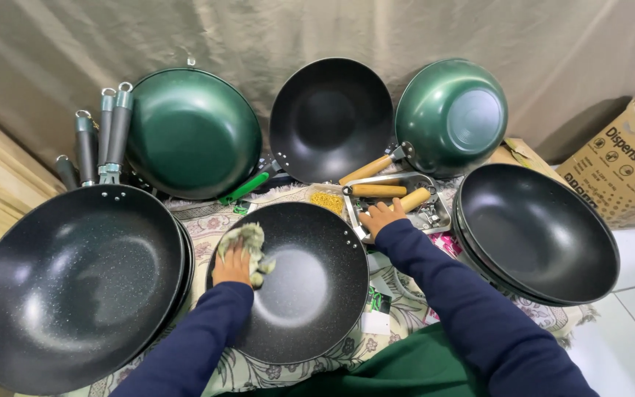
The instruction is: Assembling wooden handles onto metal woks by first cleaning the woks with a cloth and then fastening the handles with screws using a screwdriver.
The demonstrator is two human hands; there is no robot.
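Left hand (pixel 233 266) lies flat inside the central black wok (pixel 292 283), near its left rim, with fingers pressed closed on a crumpled greenish cloth (pixel 250 248). The cloth touches the wok's speckled inner surface. Right hand (pixel 381 217) reaches past the wok's upper right rim to a wooden handle (pixel 413 199); its grip is wrapped around the near end of that handle. The handle lies in a shallow metal tray (pixel 441 217), just beside a second wooden handle (pixel 378 190) and small metal fittings. A heap of small yellow pieces (pixel 327 201) sits just left of the tray.

The central wok has no handle fitted and rests on a floral-patterned cloth (pixel 207 220) spread over the surface below.

Surroundings: a stack of large black woks (pixel 75 283) to the left, with grey handles (pixel 115 132) standing behind it. A green wok (pixel 192 132) leans against the backdrop, next to a black wok (pixel 331 117) with a green handle and an upturned green wok (pixel 451 116) with a wooden handle. Another stack of black woks (pixel 538 231) stands to the right, near a cardboard box (pixel 626 169). Both sleeves are dark blue.
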